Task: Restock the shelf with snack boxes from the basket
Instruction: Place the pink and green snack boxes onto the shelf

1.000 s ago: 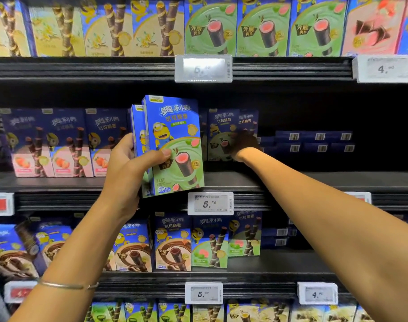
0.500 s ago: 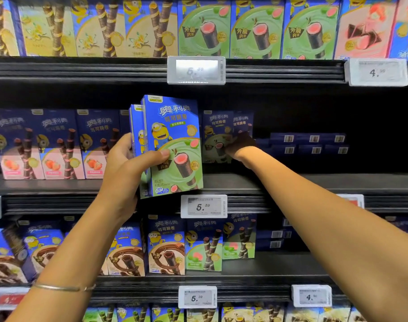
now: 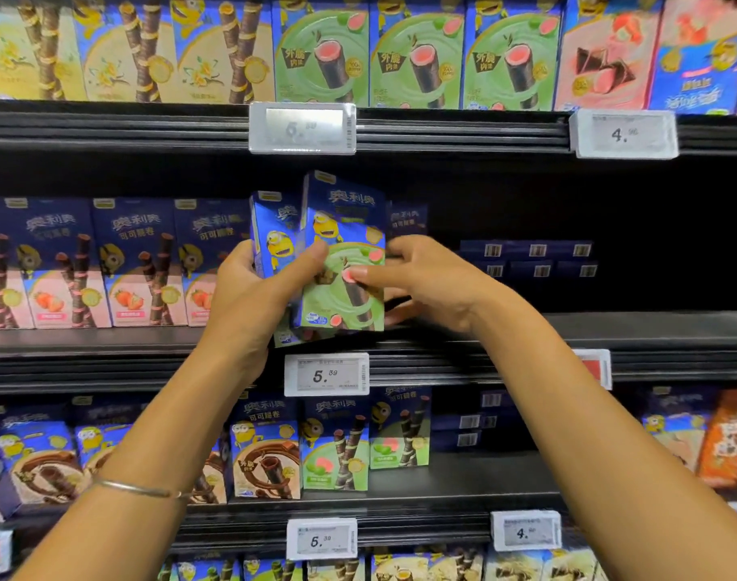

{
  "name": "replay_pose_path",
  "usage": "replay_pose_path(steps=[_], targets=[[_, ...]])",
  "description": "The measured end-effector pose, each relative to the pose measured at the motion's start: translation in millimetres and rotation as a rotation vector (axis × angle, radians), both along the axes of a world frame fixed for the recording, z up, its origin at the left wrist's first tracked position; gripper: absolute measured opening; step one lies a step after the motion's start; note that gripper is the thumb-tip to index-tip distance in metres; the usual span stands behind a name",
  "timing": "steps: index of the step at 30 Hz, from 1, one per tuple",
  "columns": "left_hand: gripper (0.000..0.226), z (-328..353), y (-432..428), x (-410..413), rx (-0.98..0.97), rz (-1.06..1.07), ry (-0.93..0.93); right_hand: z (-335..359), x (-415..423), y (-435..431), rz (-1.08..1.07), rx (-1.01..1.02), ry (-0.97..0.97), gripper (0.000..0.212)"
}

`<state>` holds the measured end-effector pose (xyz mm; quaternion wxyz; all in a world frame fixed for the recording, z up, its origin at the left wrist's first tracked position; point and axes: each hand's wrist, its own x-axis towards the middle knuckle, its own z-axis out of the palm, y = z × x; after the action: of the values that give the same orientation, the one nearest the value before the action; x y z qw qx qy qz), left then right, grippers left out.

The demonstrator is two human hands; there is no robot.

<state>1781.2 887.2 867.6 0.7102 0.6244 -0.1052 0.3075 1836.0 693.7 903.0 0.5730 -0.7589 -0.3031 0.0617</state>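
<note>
I see a blue-and-green snack box (image 3: 346, 220) with a yellow cartoon figure; left of it, blue-and-pink boxes (image 3: 140, 266).

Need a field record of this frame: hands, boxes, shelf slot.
left grip: holds two upright boxes, thumb across the front one
right grip: pinches green snack box at its right edge
rear snack box: behind and left of the green one
middle shelf: flat dark boxes stacked at back right
price tag: 5.39, below the held boxes
</note>
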Motion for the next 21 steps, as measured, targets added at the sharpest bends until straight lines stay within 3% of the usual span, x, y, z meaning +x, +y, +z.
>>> replay_pose_path(steps=[4,7,10,12,15,21], targets=[[0.026,3.8,3.8,15.3,-0.014,0.134,0.019,5.0,21.0,-37.4,-0.151,0.092,0.028,0.04],[0.015,4.7,8.0,19.4,-0.013,0.171,0.005,0.7,52.9,-58.0,-0.378,0.113,0.006,0.031],[0.011,4.7,3.1,18.5,-0.007,0.184,0.013,-7.4,87.1,-63.9,-0.599,-0.06,-0.156,0.038],[0.011,4.8,-0.9,16.3,0.01,0.187,0.019,-10.1,105.0,-63.8,-0.719,-0.26,-0.253,0.06],[0.025,4.5,-5.3,12.7,0.035,0.188,0.034,-9.8,122.7,-61.4,-0.762,-0.304,-0.196,0.08],[0.023,3.9,-9.5,8.6,0.05,0.175,0.042,-10.3,137.5,-49.8,-0.721,-0.323,-0.187,0.072]])
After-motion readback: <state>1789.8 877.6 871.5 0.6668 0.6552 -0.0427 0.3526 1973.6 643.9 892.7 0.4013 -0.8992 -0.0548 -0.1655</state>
